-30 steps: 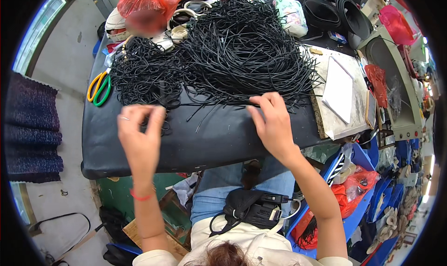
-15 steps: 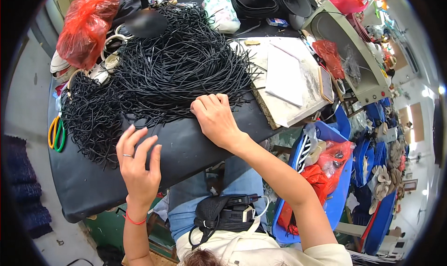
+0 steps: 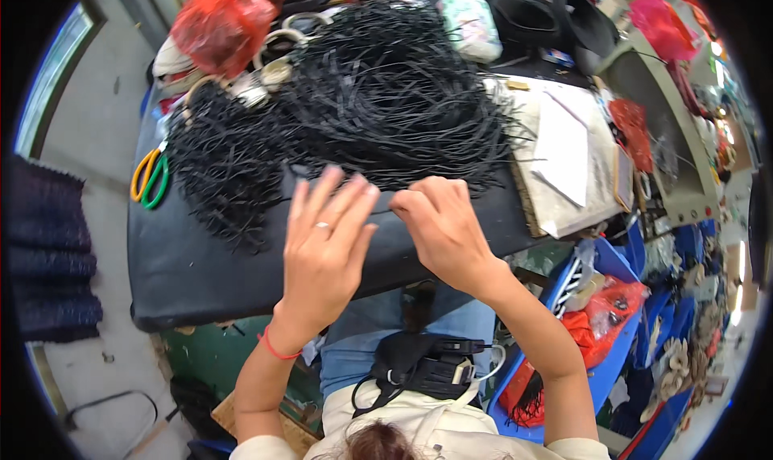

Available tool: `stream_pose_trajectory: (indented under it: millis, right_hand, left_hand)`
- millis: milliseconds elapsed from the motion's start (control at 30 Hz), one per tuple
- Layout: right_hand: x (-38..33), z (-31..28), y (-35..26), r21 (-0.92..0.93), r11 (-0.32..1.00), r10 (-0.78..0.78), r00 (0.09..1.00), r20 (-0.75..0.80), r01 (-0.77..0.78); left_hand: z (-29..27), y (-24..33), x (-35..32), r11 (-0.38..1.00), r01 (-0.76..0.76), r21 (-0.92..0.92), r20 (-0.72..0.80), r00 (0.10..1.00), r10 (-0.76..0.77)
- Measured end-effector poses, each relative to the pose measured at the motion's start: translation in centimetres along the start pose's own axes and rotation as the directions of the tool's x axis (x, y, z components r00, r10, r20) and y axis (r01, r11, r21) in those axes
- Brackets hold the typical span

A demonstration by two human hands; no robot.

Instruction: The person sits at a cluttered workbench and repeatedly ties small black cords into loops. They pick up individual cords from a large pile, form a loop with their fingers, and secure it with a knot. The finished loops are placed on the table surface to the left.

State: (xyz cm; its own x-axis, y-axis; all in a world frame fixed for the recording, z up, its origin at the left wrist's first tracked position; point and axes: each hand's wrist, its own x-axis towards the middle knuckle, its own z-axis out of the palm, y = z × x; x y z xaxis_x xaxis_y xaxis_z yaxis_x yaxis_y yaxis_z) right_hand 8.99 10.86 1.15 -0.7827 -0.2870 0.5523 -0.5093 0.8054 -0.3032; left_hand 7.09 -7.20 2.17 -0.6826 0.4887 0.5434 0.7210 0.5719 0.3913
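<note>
Over the near part of the desk (image 3: 201, 279), the right hand (image 3: 447, 230) has its fingers bunched up, thumb side facing the left hand (image 3: 322, 254). That grip looks narrow, with a thin dark line by the fingertips, but it's too blurry for me to tell if it's pinching a cord. Left one is wide: fingers stretched out toward the far side, thumb off to the right, ring (image 3: 323, 225) on one finger and a red band (image 3: 279, 347) round the wrist.

Just past both hands is the big heap of black cords (image 3: 386, 97), a huge tangle taking up the middle of the desk. Smaller clump of black cords (image 3: 221, 158) sits left of it, right up against it. Scissors (image 3: 150, 176) with orange and green handles lie at the far left edge, next to that clump. Red plastic bag (image 3: 225, 25) is behind, far left. Over on the right there's a pale board (image 3: 549, 208) with a white sheet (image 3: 561, 150) on it, and nearer, below desk level, a blue bin (image 3: 608, 371) with red bags inside.
</note>
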Motion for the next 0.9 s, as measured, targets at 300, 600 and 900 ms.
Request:
stream_pose_trajectory:
  millis: [300,600,900]
  right_hand:
    - [0.7,-1.9,-1.9,0.217,0.962,0.165,0.986,0.026,-0.167]
    - [1.8,-1.6,-2.3,0.211,0.943,0.292,0.943,-0.159,-0.256]
    - [2.2,0.6,-4.9,0.350,0.909,0.278,0.955,-0.101,-0.228]
  left_hand:
    - [-2.4,-2.0,-2.4,-0.091,0.744,-0.662,0.724,0.603,-0.334]
    - [-0.9,-1.3,-3.2,0.036,0.642,-0.766,0.575,0.709,-0.409]
    - [-0.1,-0.1,-3.2,0.063,0.501,-0.863,0.371,0.713,-0.595]
